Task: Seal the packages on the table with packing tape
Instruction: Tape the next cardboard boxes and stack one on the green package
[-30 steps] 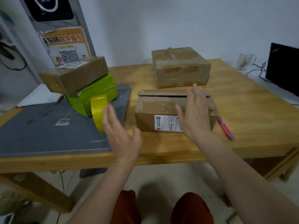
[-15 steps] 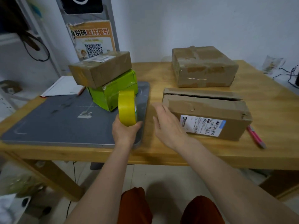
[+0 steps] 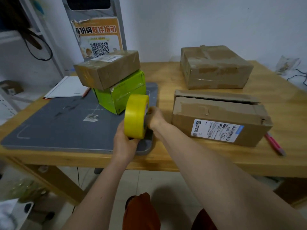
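Wooden table (image 3: 166,70) by white wall (image 3: 199,22) | both hands grip yellow tape roll (image 3: 135,116)

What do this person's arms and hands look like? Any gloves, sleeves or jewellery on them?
Both arms are bare as far up as the picture shows, with no sleeves in view. The left hand and the right hand wear no gloves, and no watch or bracelet shows on either wrist. Rings cannot be ruled out, since most fingers are hidden. Rust-orange clothing covers the knees below.
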{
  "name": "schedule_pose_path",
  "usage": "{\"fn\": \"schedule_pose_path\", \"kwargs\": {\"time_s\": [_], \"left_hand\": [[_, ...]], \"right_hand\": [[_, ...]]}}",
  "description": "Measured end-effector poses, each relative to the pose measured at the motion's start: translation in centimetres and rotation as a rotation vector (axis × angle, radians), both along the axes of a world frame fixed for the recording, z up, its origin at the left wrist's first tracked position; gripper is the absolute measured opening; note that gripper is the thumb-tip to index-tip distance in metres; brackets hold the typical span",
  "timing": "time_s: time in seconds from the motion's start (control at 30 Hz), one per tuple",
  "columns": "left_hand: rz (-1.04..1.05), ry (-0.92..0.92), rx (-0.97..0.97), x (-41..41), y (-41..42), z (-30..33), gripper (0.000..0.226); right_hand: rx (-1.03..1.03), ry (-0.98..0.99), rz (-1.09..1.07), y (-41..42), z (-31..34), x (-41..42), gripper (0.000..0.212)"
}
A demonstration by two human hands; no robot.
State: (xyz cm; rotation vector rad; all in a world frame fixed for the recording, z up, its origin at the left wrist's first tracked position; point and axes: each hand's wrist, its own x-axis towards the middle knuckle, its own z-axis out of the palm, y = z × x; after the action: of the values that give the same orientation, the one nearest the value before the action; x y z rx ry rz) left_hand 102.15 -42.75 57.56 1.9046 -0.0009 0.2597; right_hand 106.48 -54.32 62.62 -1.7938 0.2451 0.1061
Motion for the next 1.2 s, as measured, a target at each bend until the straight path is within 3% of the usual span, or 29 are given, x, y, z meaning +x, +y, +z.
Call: {"fn": "schedule_pose_path", "kwargs": {"time_s": [0.13, 0.23, 0.3, 0.37, 0.47, 0.57, 0.73, 0.87, 1.0, 1.03, 1.13, 1.2], "left_hand": [[-0.012, -0.058, -0.243, -0.2, 0.5, 2.6, 0.06], [-0.121, -0.088, -0.315, -0.4, 0.6, 5.8, 0.053], [-0.246, -0.019, -0.417, -0.9, -0.2, 7.6, 0.036], [-0.375, 0.086, -0.653, -1.9, -1.9, 8.8, 0.026], [-0.471, 0.202, -0.994, -3.4, -5.3, 9.8, 0.025], [-0.449, 0.33, -1.211, -5.0, -8.6, 10.2, 0.029], [-0.301, 0.358, -1.274, -6.9, -12.7, 9.9, 0.013], [-0.194, 0.34, -1.093, -8.2, -15.2, 9.5, 0.012], [-0.18, 0.357, -1.087, -9.4, -16.9, 9.2, 0.035], [-0.188, 0.38, -1.107, -9.8, -17.1, 9.2, 0.036], [-0.215, 0.453, -1.167, -10.5, -17.6, 8.8, 0.039], [-0.224, 0.488, -1.172, -10.7, -17.7, 8.7, 0.045]], "right_hand": [[0.113, -0.251, 0.059, -0.5, 3.0, -0.5, 0.027], [0.096, -0.307, 0.085, -1.4, 6.4, -1.3, 0.028], [0.19, -0.323, 0.033, -2.4, 7.7, -2.3, 0.022], [0.331, -0.348, -0.038, -3.7, 8.3, -3.7, 0.016], [0.511, -0.383, -0.107, -5.8, 8.3, -6.3, 0.025], [0.683, -0.34, -0.201, -8.2, 8.1, -8.3, 0.033], [0.769, -0.364, -0.334, -11.6, 7.6, -11.0, 0.035], [0.679, -0.367, -0.421, -13.0, 6.4, -12.9, 0.029], [0.646, -0.364, -0.486, -14.1, 5.1, -14.2, 0.05], [0.638, -0.369, -0.492, -14.2, 4.9, -14.6, 0.046], [0.593, -0.364, -0.536, -14.8, 4.6, -15.4, 0.007], [0.57, -0.352, -0.564, -15.1, 4.1, -15.7, 0.01]]}}
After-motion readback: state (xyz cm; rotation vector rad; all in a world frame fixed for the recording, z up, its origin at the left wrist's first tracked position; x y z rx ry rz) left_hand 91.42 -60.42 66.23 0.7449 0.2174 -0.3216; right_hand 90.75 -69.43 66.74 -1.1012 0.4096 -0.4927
